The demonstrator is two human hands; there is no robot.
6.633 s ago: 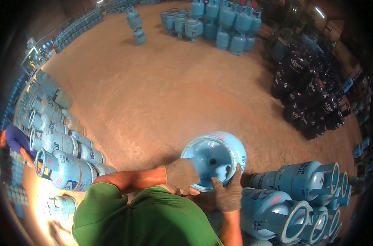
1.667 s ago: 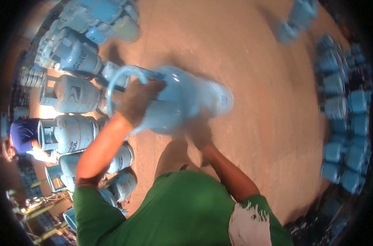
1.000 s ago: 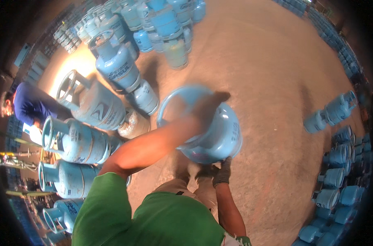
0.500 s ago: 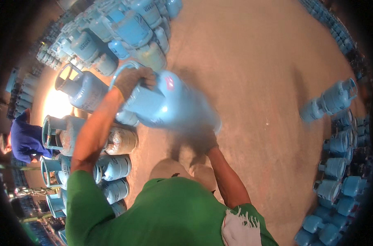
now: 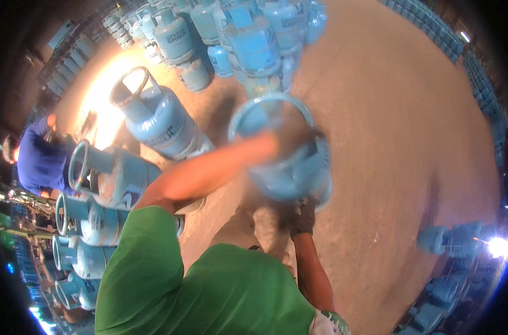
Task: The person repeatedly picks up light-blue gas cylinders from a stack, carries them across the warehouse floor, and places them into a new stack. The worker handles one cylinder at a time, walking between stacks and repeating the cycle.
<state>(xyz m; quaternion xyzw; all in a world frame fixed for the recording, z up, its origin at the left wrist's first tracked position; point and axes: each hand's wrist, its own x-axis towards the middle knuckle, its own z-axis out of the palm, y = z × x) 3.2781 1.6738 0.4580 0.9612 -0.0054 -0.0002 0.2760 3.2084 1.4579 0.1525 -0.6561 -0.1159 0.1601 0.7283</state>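
Left grip [image 5: 297, 134] blurred (outline smeared); blue cylinder [image 5: 287, 181] likewise; towel [image 5: 323, 325] cropped.

The person wears a green short-sleeved shirt [image 5: 248, 290], its loose left sleeve [image 5: 142, 262] reaching toward the elbow, and beige trousers [image 5: 231, 228]. A dark, mottled work glove [image 5: 305, 222] covers the right hand [image 5: 302, 216]; the left hand [image 5: 298, 134] is blurred. A whitish cloth [image 5: 322, 325] shows beside the shirt.

Brown floor [image 5: 377, 139], stacked blue gas cylinders [image 5: 256, 47]

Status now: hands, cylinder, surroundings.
Blue gas cylinder ahead. Left gloved hand at its collar, right gloved hand at its lower end; blur hides grips. Stacked gas cylinders at left.
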